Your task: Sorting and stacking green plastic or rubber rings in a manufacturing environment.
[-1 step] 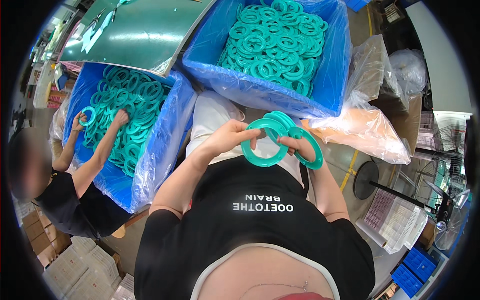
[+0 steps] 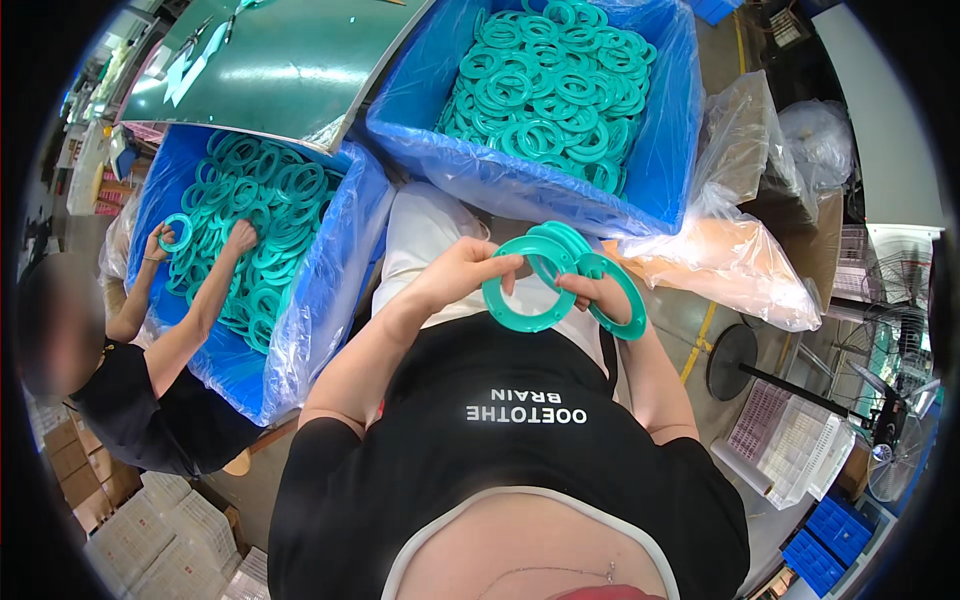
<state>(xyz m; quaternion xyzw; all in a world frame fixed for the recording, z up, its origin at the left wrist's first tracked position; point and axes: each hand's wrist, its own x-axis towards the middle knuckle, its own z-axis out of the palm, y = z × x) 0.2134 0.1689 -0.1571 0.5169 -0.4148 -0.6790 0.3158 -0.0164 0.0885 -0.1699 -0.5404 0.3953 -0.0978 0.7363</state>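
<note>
Left hand (image 2: 462, 272): my fingers are closed on the rim of a teal ring (image 2: 527, 283), thumb through its hole, held upright in front of my chest.
Right hand (image 2: 598, 295): my fingers grip a small stack of rings (image 2: 612, 290), tilted, just beside the single ring and touching it.
Where the rings are: in the air above my lap, not resting on anything, just below the near edge of the front bin.
Front bin (image 2: 540, 190): blue, lined with clear plastic, heaped with teal rings.
Left bin (image 2: 330, 270): blue, also lined and full of rings.
Co-worker: a person at my left has both hands in the left bin, one hand (image 2: 160, 243) holding up a ring.
Bag (image 2: 730, 265): clear plastic, lying right of the front bin.
</note>
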